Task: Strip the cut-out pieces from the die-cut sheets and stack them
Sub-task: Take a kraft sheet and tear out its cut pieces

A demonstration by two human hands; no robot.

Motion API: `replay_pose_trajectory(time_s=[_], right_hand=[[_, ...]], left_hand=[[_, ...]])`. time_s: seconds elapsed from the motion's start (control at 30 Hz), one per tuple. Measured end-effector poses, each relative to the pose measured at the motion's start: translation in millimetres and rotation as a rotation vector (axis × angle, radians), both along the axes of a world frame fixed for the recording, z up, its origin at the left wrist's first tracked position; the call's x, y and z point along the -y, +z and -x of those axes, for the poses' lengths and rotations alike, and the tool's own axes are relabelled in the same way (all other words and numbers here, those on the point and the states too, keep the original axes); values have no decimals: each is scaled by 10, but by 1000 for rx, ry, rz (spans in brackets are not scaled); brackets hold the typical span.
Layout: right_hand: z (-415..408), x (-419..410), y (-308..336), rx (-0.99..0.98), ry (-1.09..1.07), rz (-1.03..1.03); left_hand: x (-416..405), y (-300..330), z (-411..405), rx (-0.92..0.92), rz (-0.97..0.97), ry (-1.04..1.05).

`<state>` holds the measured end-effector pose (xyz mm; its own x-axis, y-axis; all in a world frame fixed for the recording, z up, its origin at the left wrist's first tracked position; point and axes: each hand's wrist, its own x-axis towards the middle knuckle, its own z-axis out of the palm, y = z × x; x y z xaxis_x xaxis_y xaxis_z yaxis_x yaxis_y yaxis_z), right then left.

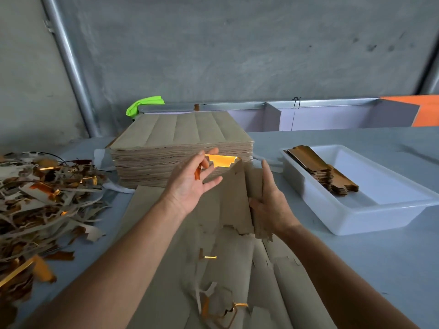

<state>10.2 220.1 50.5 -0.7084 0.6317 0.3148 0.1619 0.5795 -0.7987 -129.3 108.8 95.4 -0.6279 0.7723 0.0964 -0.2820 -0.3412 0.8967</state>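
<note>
Our right hand [268, 205] grips a thin, floppy cut-out piece [237, 195] by its long edge, upright between both hands over the die-cut sheet [166, 257]. Our left hand [190, 184] is spread, releasing. We judge the card light and easily torn.

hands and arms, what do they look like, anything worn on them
Both are bare: the left hand and right hand wear no gloves, and no rings, watch or bands show. Both forearms are uncovered right to the bottom edge of the picture, so no sleeves are in view.
</note>
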Motion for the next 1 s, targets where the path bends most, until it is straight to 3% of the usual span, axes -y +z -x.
replay_pose_trajectory(time_s=[0.27,0.5,0.63,0.7,0.77,0.83,0.93,1.0], right_hand=[[125,110,-156,-13,59,70],[408,258,-249,31,-43,26],[430,228,-248,-74,-126,341],[366,178,-232,-116,-128,484],[271,158,-192,-102,-66,536],[203,157,-146,-121,16,583],[134,160,-98,-165,62,632],[81,149,-88,-213,32,676]], left_hand=[[-19,-71,-11,34,47,-5],[43,-85,46,50,11,-59],[158,-41,198,77,-11,88],[258,-33,318,-143,98,300],[356,-71,438,-678,342,464],[426,-91,498,-1097,565,420],[438,-159,569,-1417,853,285],[472,-156,575,-1454,963,366]])
